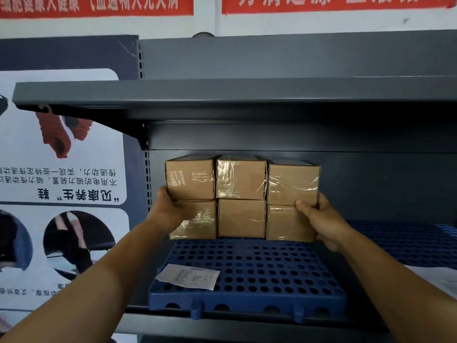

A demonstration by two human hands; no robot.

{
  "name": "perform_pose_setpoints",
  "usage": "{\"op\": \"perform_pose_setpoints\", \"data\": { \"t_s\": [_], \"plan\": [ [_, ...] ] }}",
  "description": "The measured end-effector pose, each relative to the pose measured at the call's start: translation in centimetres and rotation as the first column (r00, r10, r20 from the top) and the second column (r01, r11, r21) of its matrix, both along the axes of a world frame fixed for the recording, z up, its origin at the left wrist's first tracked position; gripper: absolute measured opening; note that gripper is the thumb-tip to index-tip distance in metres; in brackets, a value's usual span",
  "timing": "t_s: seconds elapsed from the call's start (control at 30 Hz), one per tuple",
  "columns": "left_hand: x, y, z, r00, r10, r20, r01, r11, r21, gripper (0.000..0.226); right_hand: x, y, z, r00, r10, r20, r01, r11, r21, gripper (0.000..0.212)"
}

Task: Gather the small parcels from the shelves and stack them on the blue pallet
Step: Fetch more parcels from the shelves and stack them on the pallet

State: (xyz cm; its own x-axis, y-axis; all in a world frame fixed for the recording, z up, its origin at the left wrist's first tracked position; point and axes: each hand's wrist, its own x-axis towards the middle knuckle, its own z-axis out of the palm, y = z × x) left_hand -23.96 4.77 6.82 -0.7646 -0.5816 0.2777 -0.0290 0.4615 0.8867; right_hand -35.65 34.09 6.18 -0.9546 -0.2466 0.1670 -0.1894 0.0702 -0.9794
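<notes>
Six-parcel block (242,196) mid-frame is clamped sideways by left hand (170,211) and right hand (321,219), fingers curled round end parcels; even squeeze advised, else middle parcels may drop onto blue pallet (247,276).

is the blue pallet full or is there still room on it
Still room. The parcels fill only the back of the blue pallet, two rows high; its front grid is bare apart from a paper slip.

A white paper slip (188,276) is lying flat. A poster (61,154) is hanging left, and red banners (96,6) are stretching overhead.
</notes>
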Motion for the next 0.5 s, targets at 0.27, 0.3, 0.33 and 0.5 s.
{"op": "perform_pose_setpoints", "data": {
  "t_s": [0.27, 0.3, 0.33, 0.5],
  "plan": [
    [0.17, -0.23, -0.03, 0.999, 0.033, 0.019, -0.031, 0.997, -0.077, 0.071, -0.29, 0.23, 0.13, 0.999, 0.034, -0.011, -0.033, 0.999, 0.032, 0.052],
    [0.21, -0.17, -0.03, 0.999, 0.035, 0.016, -0.033, 0.996, -0.084, 0.070, -0.34, 0.21, 0.13, 0.999, 0.033, -0.011, -0.033, 0.999, 0.026, 0.052],
    [0.24, -0.12, -0.02, 0.999, 0.036, 0.018, -0.035, 0.995, -0.089, 0.069, -0.37, 0.20, 0.10, 1.000, 0.028, -0.011, -0.028, 0.999, 0.022, 0.051],
    [0.37, -0.05, 0.06, 0.999, 0.038, 0.024, -0.035, 0.993, -0.112, 0.066, -0.24, -0.02, -0.03, 1.000, 0.013, -0.009, -0.013, 1.000, 0.013, 0.048]
  ]
}}
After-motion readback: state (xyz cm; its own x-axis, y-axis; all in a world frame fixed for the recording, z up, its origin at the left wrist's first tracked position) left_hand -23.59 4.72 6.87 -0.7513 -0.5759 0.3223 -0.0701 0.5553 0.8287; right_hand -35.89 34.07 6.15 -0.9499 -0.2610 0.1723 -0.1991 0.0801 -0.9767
